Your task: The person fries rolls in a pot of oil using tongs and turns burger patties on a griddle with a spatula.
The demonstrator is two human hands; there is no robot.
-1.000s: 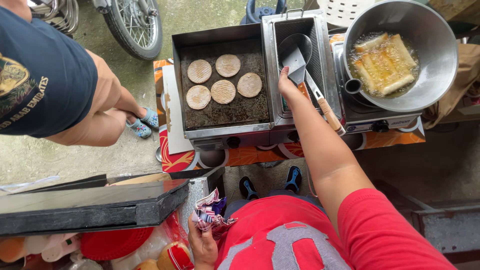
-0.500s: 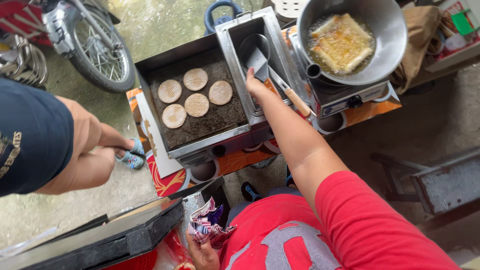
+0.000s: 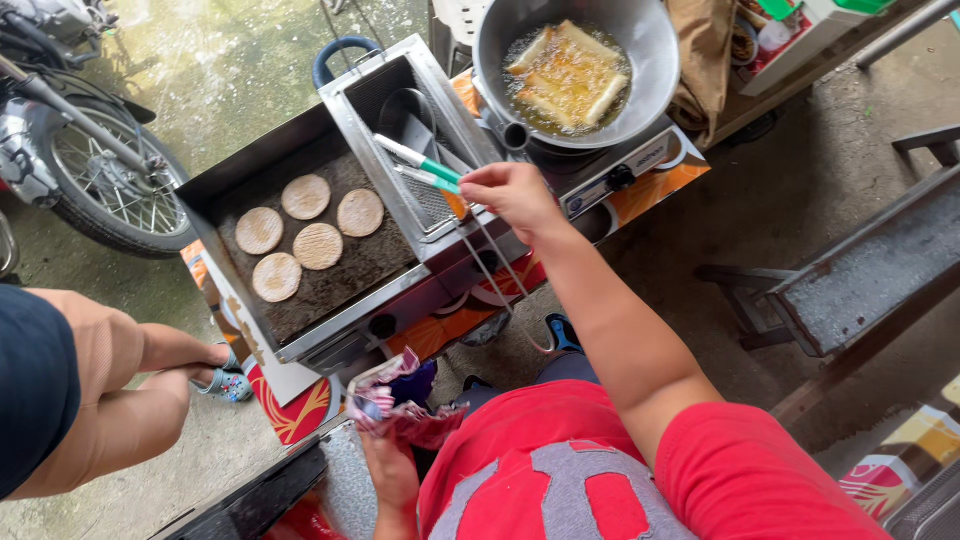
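Right hand [image 3: 515, 195] gripping green-handled metal tongs [image 3: 425, 170] over steel fryer tray [image 3: 420, 150]; left hand [image 3: 390, 470] clutching crumpled colourful cloth [image 3: 395, 405]. Risking splatter burns from oil-filled round wok [image 3: 570, 70] just beside.

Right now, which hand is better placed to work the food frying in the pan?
The right hand: it is stretched out over the stove gripping green-handled tongs, close to the frying pan. The left hand is back near the body, holding a crumpled cloth.

Outdoor street-food stall on bare concrete: flat griddle [image 3: 300, 250] with round patties [image 3: 318, 245], deep-fryer well [image 3: 400, 130], wok [image 3: 570, 70] of frying wraps on a gas burner [image 3: 620, 170], parked motorcycle [image 3: 70, 150] far left.
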